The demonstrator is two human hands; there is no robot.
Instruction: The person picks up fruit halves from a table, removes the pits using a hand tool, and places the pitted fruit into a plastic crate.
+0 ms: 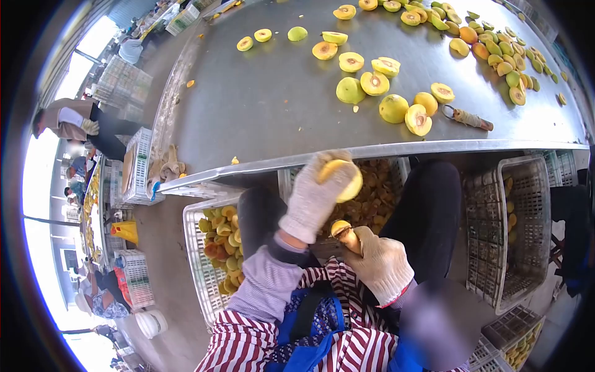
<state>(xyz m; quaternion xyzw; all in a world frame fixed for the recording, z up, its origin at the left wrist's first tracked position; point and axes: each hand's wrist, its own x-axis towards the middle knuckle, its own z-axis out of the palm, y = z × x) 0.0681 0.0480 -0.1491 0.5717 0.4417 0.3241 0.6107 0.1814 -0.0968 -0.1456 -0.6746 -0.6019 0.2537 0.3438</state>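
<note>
My left hand [316, 195], in a pale work glove, grips a yellow fruit half [348, 181] just below the table edge. Lower and to the right, my right hand [377, 257], also gloved, is closed round the handle of a small tool with a ring-shaped end [340, 229]. Beneath both hands is a crate [406, 167] of brown-orange fruit pieces. On the metal table [248, 105] lie cut yellow-green fruit halves [374, 83] and a second ring tool [469, 118] with a wrapped handle.
A white crate of fruit [197, 260] stands left of my legs, and another crate [496, 248] stands at the right. A large heap of fruit halves [496, 46] covers the table's far right. People work among crates at the left, near a white bucket [150, 323].
</note>
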